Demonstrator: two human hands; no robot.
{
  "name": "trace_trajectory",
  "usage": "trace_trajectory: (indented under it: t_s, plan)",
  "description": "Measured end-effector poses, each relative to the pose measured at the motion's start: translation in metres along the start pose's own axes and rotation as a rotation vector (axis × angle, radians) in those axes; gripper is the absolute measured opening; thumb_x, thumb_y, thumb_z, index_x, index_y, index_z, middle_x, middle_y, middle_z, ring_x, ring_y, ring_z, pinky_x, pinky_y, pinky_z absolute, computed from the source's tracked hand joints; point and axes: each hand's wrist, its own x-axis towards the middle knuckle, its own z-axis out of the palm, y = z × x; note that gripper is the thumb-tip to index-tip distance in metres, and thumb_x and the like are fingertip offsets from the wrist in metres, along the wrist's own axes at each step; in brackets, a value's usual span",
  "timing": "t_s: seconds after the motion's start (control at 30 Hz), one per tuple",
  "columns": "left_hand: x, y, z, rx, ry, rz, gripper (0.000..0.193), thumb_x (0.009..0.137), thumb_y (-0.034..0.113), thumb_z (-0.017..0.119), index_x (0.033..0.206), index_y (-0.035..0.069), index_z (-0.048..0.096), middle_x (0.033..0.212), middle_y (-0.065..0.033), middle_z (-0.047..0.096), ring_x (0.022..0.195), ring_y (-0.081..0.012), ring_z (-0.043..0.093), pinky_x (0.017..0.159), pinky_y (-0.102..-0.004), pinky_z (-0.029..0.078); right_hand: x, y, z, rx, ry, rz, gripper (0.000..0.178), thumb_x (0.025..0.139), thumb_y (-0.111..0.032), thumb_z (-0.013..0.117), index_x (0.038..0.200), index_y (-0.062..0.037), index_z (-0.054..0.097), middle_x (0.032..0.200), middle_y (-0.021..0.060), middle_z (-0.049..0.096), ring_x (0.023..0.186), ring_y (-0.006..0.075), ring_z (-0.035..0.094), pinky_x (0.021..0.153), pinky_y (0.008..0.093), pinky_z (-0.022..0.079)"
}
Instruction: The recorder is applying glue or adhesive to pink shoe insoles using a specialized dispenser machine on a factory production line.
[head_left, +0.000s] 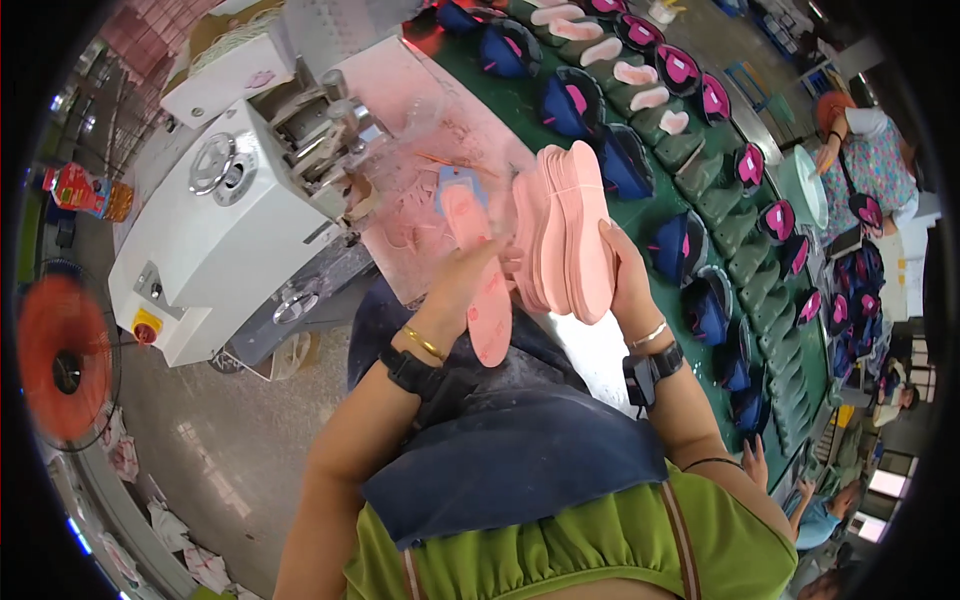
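A bundle of pink shoe insoles stands on edge in front of me, a thin band around its upper part. My right hand is closed along the bundle's right side. Just left of it, my left hand grips a single pink insole with reddish marks, its fingertips close to the bundle. A small blue-grey piece lies behind the top of this insole, on the pink-dusted work surface.
A white machine with a handwheel stands at the left. To the right, a green conveyor carries several dark blue shoe uppers and green shoe moulds. An orange fan is far left; co-workers are beyond the conveyor.
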Motion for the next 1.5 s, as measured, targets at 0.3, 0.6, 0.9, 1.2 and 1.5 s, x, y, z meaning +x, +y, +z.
trace_trajectory:
  t_s: [0.3, 0.6, 0.9, 1.2, 1.5]
  plan:
    - [-0.035, 0.02, -0.018, -0.3, -0.121, -0.007, 0.061, 0.1, 0.045, 0.051, 0.145, 0.005, 0.039, 0.133, -0.012, 0.057, 0.118, -0.0246, 0.058, 0.105, -0.0371, 0.045, -0.017, 0.047, 0.091, -0.595, -0.179, -0.186, 0.035, 0.1, -0.02, 0.054, 0.125, 0.0044, 0.054, 0.117, 0.0128, 0.059, 0.1, 0.0199, 0.059, 0.086, 0.0289, 0.047]
    - [-0.057, 0.013, -0.064, -0.142, 0.02, 0.112, 0.043, 0.095, 0.026, 0.062, 0.127, -0.001, 0.055, 0.108, -0.0123, 0.067, 0.09, -0.02, 0.068, 0.08, -0.0323, 0.057, -0.015, 0.087, 0.096, -0.717, -0.251, -0.053, 0.054, 0.097, -0.02, 0.061, 0.141, 0.0037, 0.039, 0.108, 0.0131, 0.059, 0.086, 0.0151, 0.063, 0.073, 0.0283, 0.05]
    - [-0.062, 0.0, -0.074, 0.018, 0.181, 0.148, 0.034, 0.098, 0.02, 0.06, 0.124, -0.002, 0.056, 0.108, -0.0111, 0.068, 0.093, -0.0201, 0.069, 0.079, -0.0335, 0.058, -0.029, 0.089, 0.106, -0.81, -0.568, 0.104, 0.096, 0.085, -0.034, 0.073, 0.149, 0.0123, 0.018, 0.132, 0.0241, 0.052, 0.118, 0.0254, 0.057, 0.095, 0.034, 0.048]
    - [-0.072, 0.009, -0.071, 0.028, 0.16, 0.047, 0.027, 0.091, 0.012, 0.068, 0.113, -0.001, 0.064, 0.104, -0.0095, 0.069, 0.09, -0.0168, 0.068, 0.077, -0.0303, 0.057, -0.022, 0.093, 0.099, -0.865, -0.622, 0.029, 0.083, 0.089, -0.037, 0.069, 0.147, 0.0078, 0.029, 0.131, 0.0199, 0.054, 0.116, 0.0219, 0.056, 0.096, 0.0327, 0.045]
    - [-0.072, 0.027, -0.051, 0.303, 0.221, 0.274, 0.036, 0.091, 0.019, 0.068, 0.12, -0.002, 0.059, 0.114, -0.0107, 0.066, 0.108, -0.0191, 0.063, 0.091, -0.032, 0.05, -0.02, 0.115, 0.095, 0.056, -0.43, 0.582, 0.059, 0.103, -0.048, 0.044, 0.137, -0.0008, 0.049, 0.125, 0.0092, 0.061, 0.111, 0.0142, 0.06, 0.097, 0.0326, 0.049]
